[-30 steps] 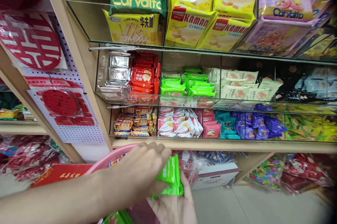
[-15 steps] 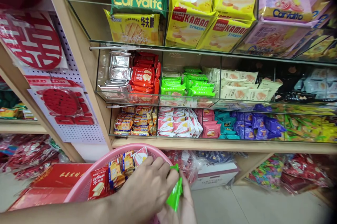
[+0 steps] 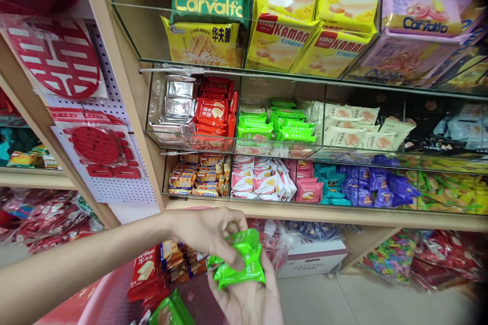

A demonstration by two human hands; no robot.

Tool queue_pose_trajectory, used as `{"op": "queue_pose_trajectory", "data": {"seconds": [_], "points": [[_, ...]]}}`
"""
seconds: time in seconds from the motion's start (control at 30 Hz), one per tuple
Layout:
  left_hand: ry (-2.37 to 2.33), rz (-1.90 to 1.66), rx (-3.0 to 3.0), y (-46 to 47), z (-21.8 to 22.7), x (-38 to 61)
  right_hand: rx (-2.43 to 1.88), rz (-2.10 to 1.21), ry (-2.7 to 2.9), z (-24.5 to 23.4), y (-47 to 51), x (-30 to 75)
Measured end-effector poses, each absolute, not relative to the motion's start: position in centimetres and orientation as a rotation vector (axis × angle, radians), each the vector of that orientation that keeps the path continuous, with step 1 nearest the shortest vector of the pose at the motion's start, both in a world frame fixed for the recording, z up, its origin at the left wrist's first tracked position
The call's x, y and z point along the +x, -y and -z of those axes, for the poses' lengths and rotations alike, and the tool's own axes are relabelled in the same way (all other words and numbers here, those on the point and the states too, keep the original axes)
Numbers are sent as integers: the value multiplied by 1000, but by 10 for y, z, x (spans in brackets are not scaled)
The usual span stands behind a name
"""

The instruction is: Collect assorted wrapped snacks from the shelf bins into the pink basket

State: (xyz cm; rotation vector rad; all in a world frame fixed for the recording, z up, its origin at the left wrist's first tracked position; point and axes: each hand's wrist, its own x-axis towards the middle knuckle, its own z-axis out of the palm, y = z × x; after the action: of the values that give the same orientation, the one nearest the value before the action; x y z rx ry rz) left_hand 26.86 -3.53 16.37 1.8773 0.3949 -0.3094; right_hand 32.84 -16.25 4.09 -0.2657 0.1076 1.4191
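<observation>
**Covered, cropped and too small to read**

The bare left hand (image 3: 213,228) hides part of the shiny green foil packets (image 3: 244,271), their count unclear, fine print illegible. Its forearm, cut off toward eight o'clock, covers much of the pink plastic basket (image 3: 110,292), cropped at seven. The bare right hand (image 3: 253,302) is cropped at six.

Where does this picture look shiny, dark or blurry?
Head view: white glints on the silver packets and the held green packets; same head view: the upper right corner falls into black; head view again: the red bags at lower right look soft, while lettering on the yellow KAMAN packs is readable.
</observation>
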Motion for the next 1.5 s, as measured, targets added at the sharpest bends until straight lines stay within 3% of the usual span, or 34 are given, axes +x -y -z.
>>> {"op": "queue_pose_trajectory", "data": {"seconds": [0.17,0.67,1.5], "points": [[-344,278,1574,18,-148,267,-292,-1378,-139,-39,164,327],[-307,168,1608,3,-119,259,-351,-1404,-154,-32,159,324],[-404,165,1456,-6,-115,247,-239,-1462,-157,-32,165,326]]}}
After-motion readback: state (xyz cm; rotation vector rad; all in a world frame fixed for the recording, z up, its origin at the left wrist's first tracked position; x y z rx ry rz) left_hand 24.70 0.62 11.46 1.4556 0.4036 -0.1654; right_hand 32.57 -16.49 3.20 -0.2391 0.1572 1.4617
